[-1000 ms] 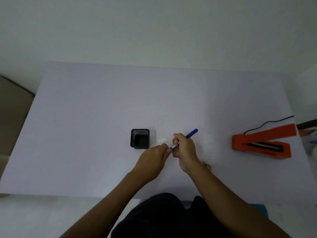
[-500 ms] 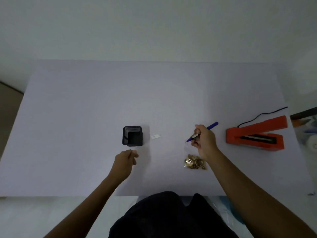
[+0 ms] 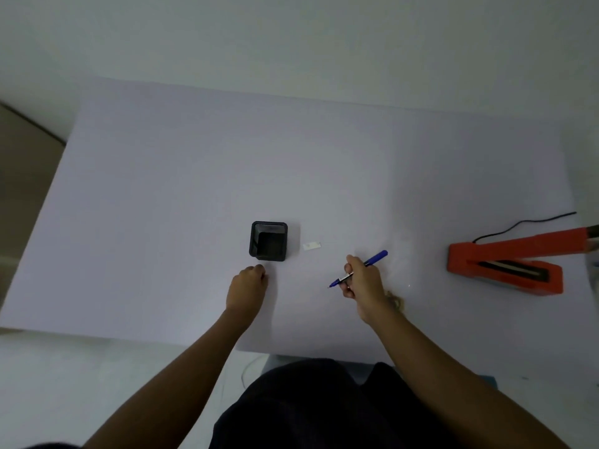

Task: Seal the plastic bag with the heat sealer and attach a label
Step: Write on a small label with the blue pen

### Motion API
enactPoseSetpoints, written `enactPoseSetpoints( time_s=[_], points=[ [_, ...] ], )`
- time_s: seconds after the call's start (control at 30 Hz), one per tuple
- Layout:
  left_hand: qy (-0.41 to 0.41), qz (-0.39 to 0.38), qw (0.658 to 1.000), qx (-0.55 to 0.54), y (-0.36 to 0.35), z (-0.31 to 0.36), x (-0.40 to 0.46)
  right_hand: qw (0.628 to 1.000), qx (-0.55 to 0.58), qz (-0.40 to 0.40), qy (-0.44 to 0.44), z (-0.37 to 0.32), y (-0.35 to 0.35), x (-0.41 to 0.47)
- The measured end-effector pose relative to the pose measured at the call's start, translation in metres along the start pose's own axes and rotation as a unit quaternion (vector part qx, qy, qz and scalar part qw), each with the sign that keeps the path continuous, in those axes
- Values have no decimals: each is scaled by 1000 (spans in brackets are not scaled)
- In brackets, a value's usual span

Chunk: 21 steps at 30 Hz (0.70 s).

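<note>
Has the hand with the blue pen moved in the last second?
Yes. The right hand with the blue pen has moved right, away from the black pen holder and the left hand, toward the orange heat sealer.

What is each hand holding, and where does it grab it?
The right hand holds a blue pen around the lower barrel, near the tip. The left hand is curled loosely; whether it holds anything cannot be told.

A plain packing desk: white table (image 3: 194,176), orange heat sealer (image 3: 505,259), black pen holder (image 3: 269,241).
</note>
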<state>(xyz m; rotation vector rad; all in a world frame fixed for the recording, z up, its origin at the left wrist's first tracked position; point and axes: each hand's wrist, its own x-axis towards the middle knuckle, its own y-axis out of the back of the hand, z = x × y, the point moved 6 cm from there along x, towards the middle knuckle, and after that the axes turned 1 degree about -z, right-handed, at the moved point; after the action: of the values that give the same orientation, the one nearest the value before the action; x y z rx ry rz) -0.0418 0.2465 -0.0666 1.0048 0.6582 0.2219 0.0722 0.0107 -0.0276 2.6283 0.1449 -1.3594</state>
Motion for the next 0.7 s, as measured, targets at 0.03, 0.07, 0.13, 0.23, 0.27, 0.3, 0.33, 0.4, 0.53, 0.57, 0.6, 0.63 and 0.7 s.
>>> enactPoseSetpoints(
  time_s=[0.03,0.07,0.13,0.23,0.27,0.3,0.33,0.4,0.53,0.57,0.6,0.63,0.7],
  points=[
    [-1,-2,1000,-2,-1,-1,0,1000,-2,0,1,-1,0,0],
    [-3,-2,1000,-2,-1,-2,0,1000,-5,1,1,-1,-1,1],
    [-13,15,1000,-2,3,-3,-2,1000,-5,3,1,-2,-1,1],
    [-48,59,997,30,14,5,-13,1000,7,6,1,-2,1,2],
    [-67,69,994,41,16,12,-18,1000,13,7,2,-1,1,1],
    [-87,73,993,43,16,20,-23,1000,17,8,5,-1,2,1],
    [-106,66,992,33,14,30,-27,1000,19,9,9,-1,2,1],
    [-130,35,991,3,6,51,-30,1000,16,11,17,-2,2,1],
    [-111,4,992,-55,-15,76,-22,1000,9,9,24,-4,0,3],
    [-109,-2,992,-58,-22,80,-19,1000,8,10,26,-5,0,4],
    [-113,-8,992,-54,-28,85,-15,1000,7,12,28,-6,1,5],
    [-120,-14,992,-44,-34,89,-10,999,6,13,29,-7,1,5],
    [-134,-14,991,-18,-42,97,2,999,6,14,29,-7,2,7]
  ],
)
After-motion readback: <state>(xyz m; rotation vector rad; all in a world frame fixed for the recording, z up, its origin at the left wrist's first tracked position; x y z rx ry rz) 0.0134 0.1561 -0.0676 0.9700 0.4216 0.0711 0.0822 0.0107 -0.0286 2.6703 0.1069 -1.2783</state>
